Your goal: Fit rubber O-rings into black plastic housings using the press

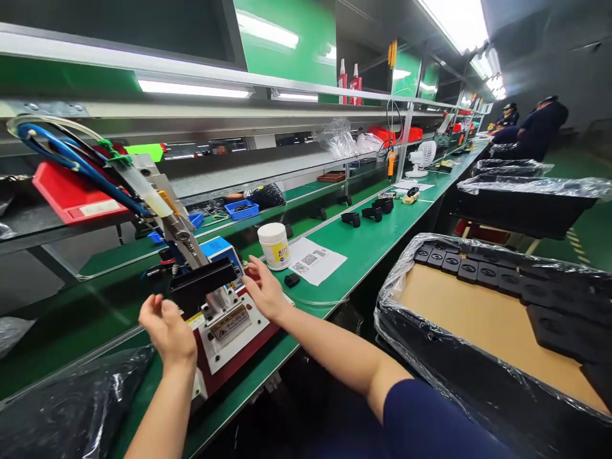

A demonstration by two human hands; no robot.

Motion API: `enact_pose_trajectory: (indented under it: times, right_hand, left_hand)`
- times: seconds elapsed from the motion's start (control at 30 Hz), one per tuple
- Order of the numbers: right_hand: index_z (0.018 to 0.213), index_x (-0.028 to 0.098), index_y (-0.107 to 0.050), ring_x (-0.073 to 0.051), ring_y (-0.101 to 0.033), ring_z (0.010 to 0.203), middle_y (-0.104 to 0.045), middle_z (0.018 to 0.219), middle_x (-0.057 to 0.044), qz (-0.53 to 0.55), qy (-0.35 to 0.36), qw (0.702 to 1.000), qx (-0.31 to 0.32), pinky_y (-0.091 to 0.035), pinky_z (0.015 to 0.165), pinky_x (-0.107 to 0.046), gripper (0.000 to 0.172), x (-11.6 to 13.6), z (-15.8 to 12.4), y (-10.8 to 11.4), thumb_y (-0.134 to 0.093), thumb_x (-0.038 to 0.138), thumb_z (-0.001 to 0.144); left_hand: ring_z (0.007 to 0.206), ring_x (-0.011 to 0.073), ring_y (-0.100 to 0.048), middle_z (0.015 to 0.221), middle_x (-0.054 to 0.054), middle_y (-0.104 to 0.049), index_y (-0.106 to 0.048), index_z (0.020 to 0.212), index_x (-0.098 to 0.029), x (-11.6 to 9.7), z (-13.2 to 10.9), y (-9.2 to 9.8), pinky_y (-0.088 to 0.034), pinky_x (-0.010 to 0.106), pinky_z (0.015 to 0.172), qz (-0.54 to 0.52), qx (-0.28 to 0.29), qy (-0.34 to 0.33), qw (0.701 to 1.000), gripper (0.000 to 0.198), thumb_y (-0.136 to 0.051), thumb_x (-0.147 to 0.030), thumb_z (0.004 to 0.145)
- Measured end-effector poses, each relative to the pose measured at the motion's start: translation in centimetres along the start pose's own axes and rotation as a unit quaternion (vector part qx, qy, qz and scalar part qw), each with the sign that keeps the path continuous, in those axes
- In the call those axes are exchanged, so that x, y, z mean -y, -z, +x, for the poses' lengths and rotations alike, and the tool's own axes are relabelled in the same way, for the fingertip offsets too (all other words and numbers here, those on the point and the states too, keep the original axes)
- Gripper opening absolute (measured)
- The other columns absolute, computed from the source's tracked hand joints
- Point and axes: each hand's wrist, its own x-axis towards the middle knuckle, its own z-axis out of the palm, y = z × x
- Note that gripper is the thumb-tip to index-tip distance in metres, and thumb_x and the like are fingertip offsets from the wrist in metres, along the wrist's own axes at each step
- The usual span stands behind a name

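The left hand [169,328] and right hand [264,290] flank a black part [203,280] at the machine [187,245]; a white tub [274,247] stands on the green tabletop [370,239] beside a paper [316,262].

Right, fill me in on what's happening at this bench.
A person has both bare hands at a small bench machine: the left hand beside the near left end of a long black part, the right hand by its other end. The part sits on the machine's metal support; whether either hand touches it is unclear. A white tub and a printed sheet lie beyond, and a plastic-lined box holding black pieces stands to the right.
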Motion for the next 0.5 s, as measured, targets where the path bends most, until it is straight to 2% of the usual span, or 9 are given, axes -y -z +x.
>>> enact_pose_trajectory:
  times: [0.07,0.1,0.13,0.2,0.27,0.3,0.37,0.43,0.5]
  right_hand:
    - [0.126,0.022,-0.055,-0.017,-0.063,0.104,-0.066,0.117,-0.008,-0.059,0.012,0.996,-0.061,-0.054,0.079,-0.028,0.039,-1.1,-3.1,3.9,-0.051,0.033,0.088]
    - [0.118,0.021,-0.06,-0.018,-0.064,0.1,-0.067,0.112,-0.008,-0.076,0.006,0.993,-0.088,-0.054,0.077,-0.029,0.034,-1.9,-4.5,6.0,-0.052,0.032,0.086]
    - [0.111,0.02,-0.063,-0.019,-0.065,0.096,-0.069,0.105,-0.009,-0.089,-0.004,0.99,-0.112,-0.054,0.073,-0.03,0.03,-2.7,-5.7,8.2,-0.052,0.031,0.085]
    - [0.1,0.018,-0.065,-0.02,-0.065,0.086,-0.069,0.095,-0.009,-0.116,-0.03,0.98,-0.16,-0.053,0.065,-0.031,0.025,-4.4,-7.2,12.5,-0.052,0.031,0.084]
    - [0.094,0.016,-0.066,-0.02,-0.064,0.077,-0.069,0.089,-0.009,-0.138,-0.057,0.97,-0.194,-0.051,0.058,-0.029,0.024,-6.0,-7.6,16.2,-0.051,0.032,0.083]
    - [0.092,0.016,-0.066,-0.019,-0.063,0.073,-0.068,0.087,-0.008,-0.147,-0.069,0.965,-0.204,-0.049,0.055,-0.028,0.024,-6.8,-7.4,17.8,-0.051,0.032,0.082]
    - [0.091,0.017,-0.066,-0.017,-0.06,0.066,-0.067,0.083,-0.007,-0.162,-0.09,0.959,-0.213,-0.047,0.051,-0.027,0.023,-8.2,-6.2,20.4,-0.053,0.033,0.08]
    - [0.092,0.017,-0.065,-0.016,-0.058,0.063,-0.066,0.082,-0.006,-0.177,-0.107,0.954,-0.218,-0.045,0.05,-0.026,0.024,-9.8,-3.8,22.6,-0.054,0.033,0.078]
    - [0.095,0.017,-0.064,-0.018,-0.06,0.071,-0.066,0.088,-0.008,-0.196,-0.118,0.947,-0.225,-0.046,0.052,-0.027,0.027,-11.6,-0.3,24.7,-0.053,0.033,0.077]
  left_hand:
    - [0.122,0.0301,-0.046,0.128,0.015,-0.049,-0.046,0.125,-0.015,-1.4,-3.1,1.1,-0.036,0.048,0.102,0.015,-0.023,-0.125,0.992,0.048,-0.054,-0.038,0.085]
    - [0.122,0.0309,-0.047,0.128,0.016,-0.05,-0.048,0.124,-0.016,-2.1,-4.8,1.3,-0.038,0.048,0.102,0.009,0.005,-0.205,0.979,0.046,-0.059,-0.032,0.081]
    - [0.119,0.0306,-0.05,0.124,0.015,-0.053,-0.05,0.121,-0.018,-2.9,-6.5,1.3,-0.04,0.048,0.1,-0.005,0.066,-0.276,0.959,0.044,-0.062,-0.026,0.079]
    - [0.111,0.028,-0.055,0.116,0.012,-0.058,-0.053,0.116,-0.02,-4.7,-9.6,0.4,-0.045,0.046,0.095,-0.028,0.217,-0.373,0.902,0.04,-0.062,-0.016,0.077]
    - [0.107,0.0267,-0.057,0.109,0.01,-0.062,-0.056,0.109,-0.022,-6.6,-12.0,-2.1,-0.047,0.044,0.091,-0.036,0.336,-0.413,0.846,0.034,-0.061,-0.011,0.077]
    - [0.106,0.0266,-0.058,0.106,0.009,-0.064,-0.057,0.105,-0.023,-7.6,-12.8,-3.9,-0.048,0.044,0.089,-0.037,0.374,-0.414,0.829,0.029,-0.06,-0.011,0.078]
    - [0.103,0.0267,-0.059,0.102,0.008,-0.065,-0.059,0.096,-0.023,-9.1,-13.9,-8.8,-0.049,0.045,0.086,-0.032,0.423,-0.38,0.822,0.018,-0.058,-0.013,0.08]
    - [0.098,0.0262,-0.061,0.098,0.009,-0.066,-0.059,0.09,-0.021,-9.9,-14.4,-15.3,-0.051,0.046,0.083,-0.02,0.447,-0.324,0.834,0.011,-0.057,-0.015,0.081]
    - [0.095,0.0261,-0.063,0.095,0.011,-0.066,-0.061,0.09,-0.018,-9.4,-14.6,-22.8,-0.053,0.045,0.082,-0.009,0.458,-0.277,0.845,0.012,-0.056,-0.013,0.08]
